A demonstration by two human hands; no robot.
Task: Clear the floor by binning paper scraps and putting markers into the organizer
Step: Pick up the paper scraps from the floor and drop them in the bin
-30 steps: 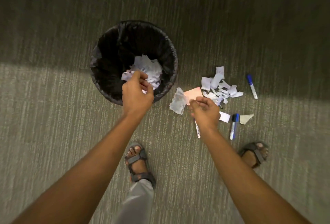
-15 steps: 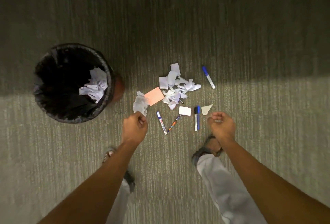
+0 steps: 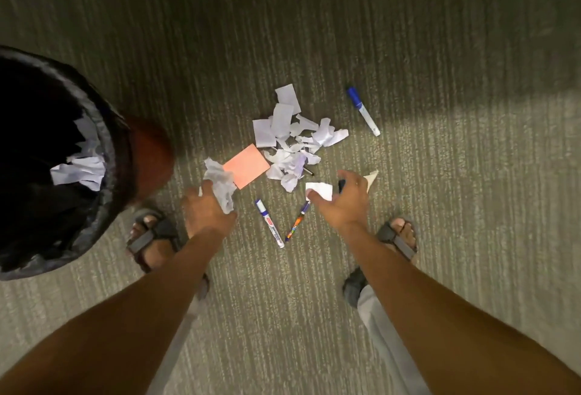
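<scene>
Left hand fingers grip crumpled paper; right hand fingers spread; white marker cap points away.

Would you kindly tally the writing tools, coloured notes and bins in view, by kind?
Markers: 3 (blue-capped marker, white marker, dark marker under the right hand)
Pens: 2 (patterned pen, thin dark pen poking from the paper scraps)
Pink notes: 1
Bins: 1
Total: 7

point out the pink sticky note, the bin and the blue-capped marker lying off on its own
pink sticky note (image 3: 246, 166), head view, middle of its face
bin (image 3: 124, 155), head view, right rim
blue-capped marker (image 3: 354, 96), head view, on the blue cap
</scene>
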